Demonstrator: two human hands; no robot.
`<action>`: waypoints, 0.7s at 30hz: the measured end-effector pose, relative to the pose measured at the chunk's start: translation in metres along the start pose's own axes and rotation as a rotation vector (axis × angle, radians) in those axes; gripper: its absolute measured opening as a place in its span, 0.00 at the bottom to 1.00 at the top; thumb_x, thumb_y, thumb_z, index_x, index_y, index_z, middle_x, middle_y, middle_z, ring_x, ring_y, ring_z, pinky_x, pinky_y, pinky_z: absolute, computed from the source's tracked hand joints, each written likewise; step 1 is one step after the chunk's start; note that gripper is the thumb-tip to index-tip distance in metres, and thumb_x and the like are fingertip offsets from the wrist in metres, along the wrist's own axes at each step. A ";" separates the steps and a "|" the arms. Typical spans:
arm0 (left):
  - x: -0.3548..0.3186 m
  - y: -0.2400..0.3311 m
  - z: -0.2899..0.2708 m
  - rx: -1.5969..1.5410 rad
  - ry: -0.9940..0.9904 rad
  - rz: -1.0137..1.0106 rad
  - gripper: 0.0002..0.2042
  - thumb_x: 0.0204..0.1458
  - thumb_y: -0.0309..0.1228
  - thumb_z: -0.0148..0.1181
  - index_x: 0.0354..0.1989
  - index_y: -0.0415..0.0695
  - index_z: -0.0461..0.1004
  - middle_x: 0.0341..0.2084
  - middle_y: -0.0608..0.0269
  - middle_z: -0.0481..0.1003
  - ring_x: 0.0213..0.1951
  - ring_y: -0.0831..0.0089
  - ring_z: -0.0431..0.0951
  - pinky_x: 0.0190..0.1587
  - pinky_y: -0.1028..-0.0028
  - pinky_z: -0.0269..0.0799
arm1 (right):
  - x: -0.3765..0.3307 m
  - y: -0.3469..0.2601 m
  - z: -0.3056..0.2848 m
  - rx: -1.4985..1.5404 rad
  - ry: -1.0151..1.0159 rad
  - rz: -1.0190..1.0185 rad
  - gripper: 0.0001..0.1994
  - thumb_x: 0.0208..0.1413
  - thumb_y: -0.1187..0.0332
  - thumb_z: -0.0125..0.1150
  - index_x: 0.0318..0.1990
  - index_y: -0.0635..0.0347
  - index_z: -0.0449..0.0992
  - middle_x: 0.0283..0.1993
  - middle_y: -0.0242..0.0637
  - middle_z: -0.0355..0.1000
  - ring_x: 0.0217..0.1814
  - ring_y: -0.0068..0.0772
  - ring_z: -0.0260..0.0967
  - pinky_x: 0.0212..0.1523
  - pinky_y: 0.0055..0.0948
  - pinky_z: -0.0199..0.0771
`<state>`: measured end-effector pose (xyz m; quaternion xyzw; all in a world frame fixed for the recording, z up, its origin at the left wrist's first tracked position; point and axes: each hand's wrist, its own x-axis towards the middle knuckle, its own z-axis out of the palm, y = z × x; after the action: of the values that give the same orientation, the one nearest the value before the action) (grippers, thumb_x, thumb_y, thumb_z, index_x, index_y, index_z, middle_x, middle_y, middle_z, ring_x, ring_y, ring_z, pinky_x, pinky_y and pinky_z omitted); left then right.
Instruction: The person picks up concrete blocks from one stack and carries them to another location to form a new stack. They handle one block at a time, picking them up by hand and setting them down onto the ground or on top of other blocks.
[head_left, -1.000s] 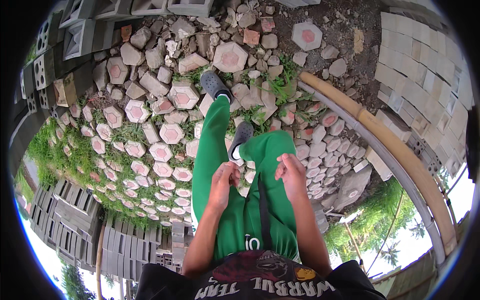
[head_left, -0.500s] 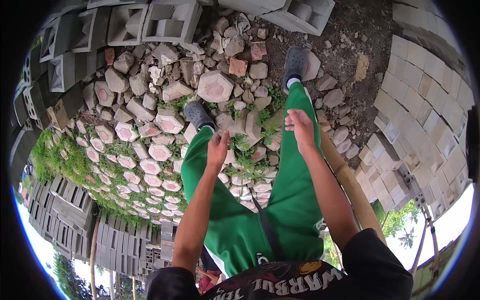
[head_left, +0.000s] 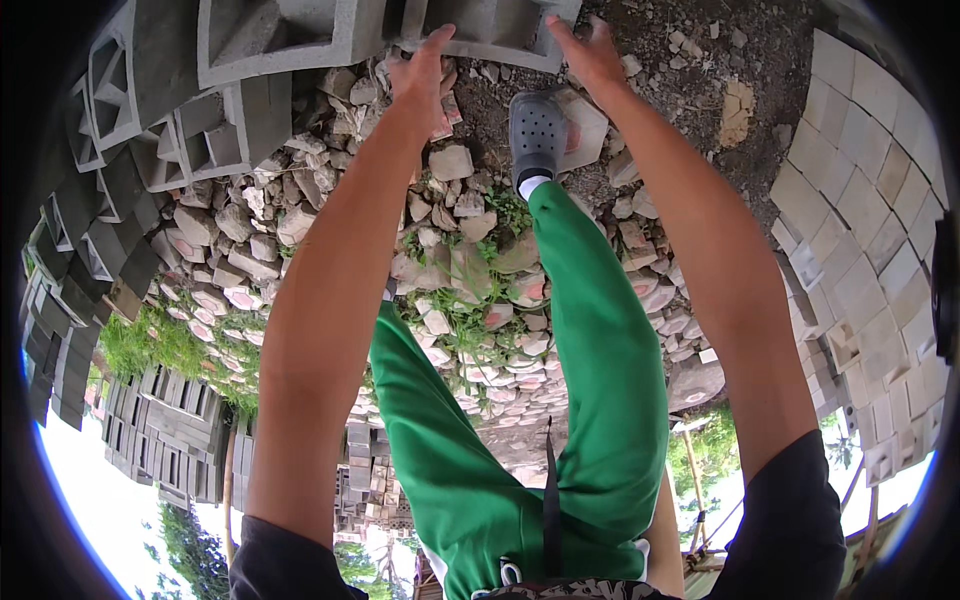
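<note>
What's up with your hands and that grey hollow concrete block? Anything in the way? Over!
Left hand at left end of block, right hand at right end; grip unclear. Block partly out of view. Another grey concrete block close on its left.

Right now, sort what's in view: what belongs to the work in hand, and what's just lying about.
In hand:
- gray hollow block, top center
- left hand, at its left end
- right hand, at its right end

Lying about:
- broken stones
- pale hexagonal paver
</note>
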<state>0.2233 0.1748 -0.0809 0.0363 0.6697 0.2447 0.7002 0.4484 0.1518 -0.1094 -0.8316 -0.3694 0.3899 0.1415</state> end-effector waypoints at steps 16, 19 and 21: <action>-0.016 0.003 0.040 0.318 0.478 0.067 0.22 0.43 0.32 0.65 0.42 0.28 0.70 0.39 0.44 0.75 0.37 0.57 0.79 0.37 0.65 0.78 | 0.017 0.002 0.012 0.465 -0.242 0.308 0.27 0.43 0.76 0.65 0.54 0.64 0.64 0.50 0.52 0.69 0.47 0.48 0.71 0.46 0.45 0.75; -0.040 -0.015 0.015 0.359 0.557 0.071 0.23 0.42 0.33 0.63 0.47 0.34 0.70 0.41 0.45 0.76 0.44 0.51 0.77 0.47 0.61 0.74 | -0.024 -0.002 0.003 0.572 -0.398 0.446 0.24 0.45 0.80 0.60 0.52 0.70 0.64 0.48 0.51 0.69 0.47 0.49 0.71 0.42 0.47 0.77; -0.065 -0.029 -0.010 0.414 0.612 0.015 0.25 0.40 0.33 0.64 0.50 0.39 0.70 0.42 0.47 0.76 0.47 0.54 0.77 0.51 0.65 0.72 | -0.061 0.004 0.017 0.564 -0.453 0.527 0.22 0.45 0.81 0.59 0.51 0.74 0.64 0.47 0.52 0.70 0.46 0.49 0.72 0.42 0.47 0.77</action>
<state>0.2230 0.1209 -0.0327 0.1072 0.8832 0.1084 0.4436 0.4117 0.1041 -0.0892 -0.7199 -0.0458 0.6703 0.1741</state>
